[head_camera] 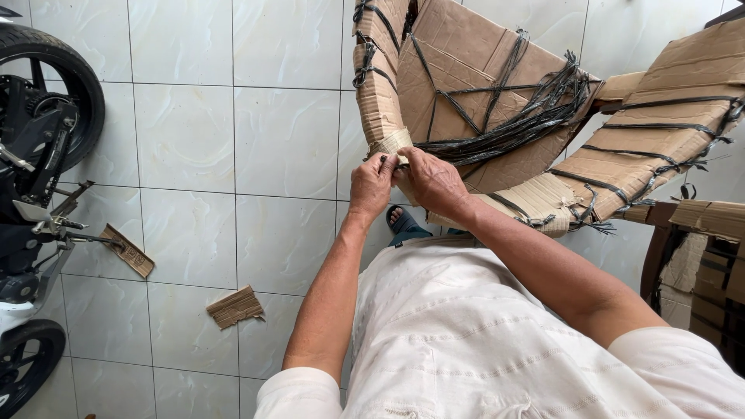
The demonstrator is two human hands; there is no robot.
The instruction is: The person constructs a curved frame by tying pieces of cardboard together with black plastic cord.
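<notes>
White shirt (466, 341) fills the bottom of frame, both forearms running up from it. Left hand (372, 185) and right hand (434, 180) meet at 12 o'clock from the chest, fingers of both pinched together on a thin black strap (392, 163) at the lower corner of a folded cardboard bundle (466, 70). The bundle is criss-crossed with black plastic strapping (535, 116); a loose bunch hangs at 2 o'clock from the hands. Second strapped cardboard piece (667, 124) at 3 o'clock. To do this well, my guess: keep the strap taut, thumbs close to the cardboard edge, pull evenly so the corner doesn't tear. Sandalled foot (403, 223) just under the hands. Cardboard scraps (235, 306) on the tiled floor (186, 140) at 8 o'clock; motorcycle (35, 155) at 9 o'clock.
</notes>
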